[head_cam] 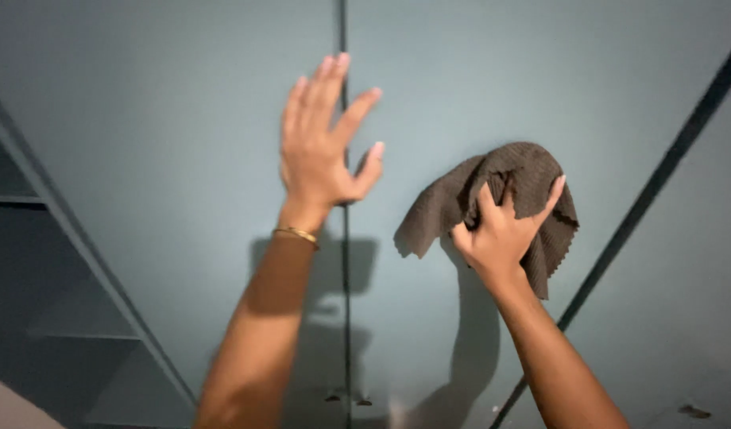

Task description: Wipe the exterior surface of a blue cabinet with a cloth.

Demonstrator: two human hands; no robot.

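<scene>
both forearms are bare and sleeveless, with a thin gold bangle (296, 234) circling the left wrist.

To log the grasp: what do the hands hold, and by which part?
Right hand grips the brown cloth at its bunched middle; left hand holds nothing.

Both arms reach up and forward from the lower edge of the view, bare to the wrists. The left hand (322, 151) is spread open and flat, fingers close together and pointing up, thumb splayed to the right, wrist bent back; a thin gold bangle (296, 234) circles that wrist. The right hand (500, 230), lower and to the right, is clenched in a grip, thumb raised and little finger stretched outward.
</scene>
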